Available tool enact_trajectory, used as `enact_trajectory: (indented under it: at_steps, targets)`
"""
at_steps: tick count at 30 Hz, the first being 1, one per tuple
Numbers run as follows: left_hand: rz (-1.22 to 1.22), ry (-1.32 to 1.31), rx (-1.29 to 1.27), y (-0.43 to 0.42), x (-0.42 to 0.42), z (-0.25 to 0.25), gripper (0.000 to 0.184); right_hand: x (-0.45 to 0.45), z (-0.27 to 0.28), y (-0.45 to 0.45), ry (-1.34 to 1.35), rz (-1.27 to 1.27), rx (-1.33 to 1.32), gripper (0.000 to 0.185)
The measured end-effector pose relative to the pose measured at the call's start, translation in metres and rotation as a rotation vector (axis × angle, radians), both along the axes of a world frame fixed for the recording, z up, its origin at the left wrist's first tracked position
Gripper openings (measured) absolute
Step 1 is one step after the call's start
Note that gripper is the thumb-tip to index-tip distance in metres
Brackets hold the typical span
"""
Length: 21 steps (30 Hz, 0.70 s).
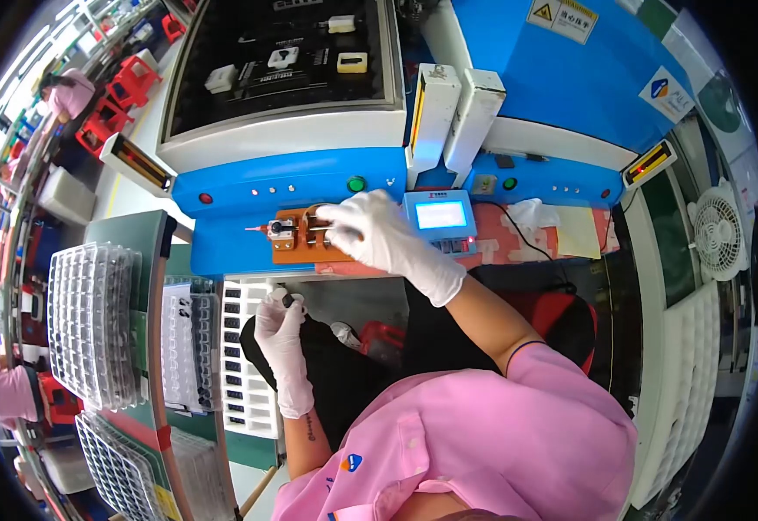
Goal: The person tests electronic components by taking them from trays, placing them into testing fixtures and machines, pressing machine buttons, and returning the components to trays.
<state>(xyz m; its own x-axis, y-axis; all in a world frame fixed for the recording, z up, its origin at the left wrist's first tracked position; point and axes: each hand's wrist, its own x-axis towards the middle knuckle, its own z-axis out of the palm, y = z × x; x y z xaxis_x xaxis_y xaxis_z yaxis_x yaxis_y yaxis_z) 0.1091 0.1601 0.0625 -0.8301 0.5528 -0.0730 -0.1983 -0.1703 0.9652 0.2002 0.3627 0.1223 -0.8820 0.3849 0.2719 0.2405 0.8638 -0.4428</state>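
Note:
My left hand (281, 347), in a white glove, is raised below the bench edge. Its thumb and fingers pinch a small dark part (288, 300). An orange-brown jig (288, 255) with metal fittings lies on the blue machine bench (222, 250). Over the right side of this jig reaches my right hand (379, 234), also gloved in white. Its fingers are bent together at the fittings, and what they hold, if anything, is hidden. A small control box with a lit screen (440, 214) stands just right of that hand.
White sensor posts (433, 113) rise behind the bench. Stacked clear trays (92, 326) stand at left, beside a white slotted tray (249, 382). A cable (522, 239) crosses the pink mat at right. A white fan (716, 230) stands far right. Co-workers sit at far left.

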Motion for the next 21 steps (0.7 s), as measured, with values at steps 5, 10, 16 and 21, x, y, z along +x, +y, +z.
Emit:
enact_trajectory:
  at_steps: [5, 10, 16, 21]
  targets:
    - [0.139, -0.018, -0.025, 0.003, -0.011, 0.005, 0.018, 0.005, 0.044, 0.002, -0.198, -0.106, -0.079, 0.033]
    - [0.250, 0.068, -0.020, 0.023, -0.032, -0.005, 0.019, -0.057, 0.004, -0.008, 0.050, 0.103, 0.222, 0.033]
    - [0.405, 0.435, -0.172, 0.047, -0.055, -0.010, 0.022, -0.097, -0.033, -0.008, 0.002, 0.172, 0.161, 0.030]
    - [0.473, 0.933, -0.261, 0.074, -0.062, -0.006, 0.025, -0.070, -0.002, -0.003, 0.350, 0.121, -0.003, 0.026]
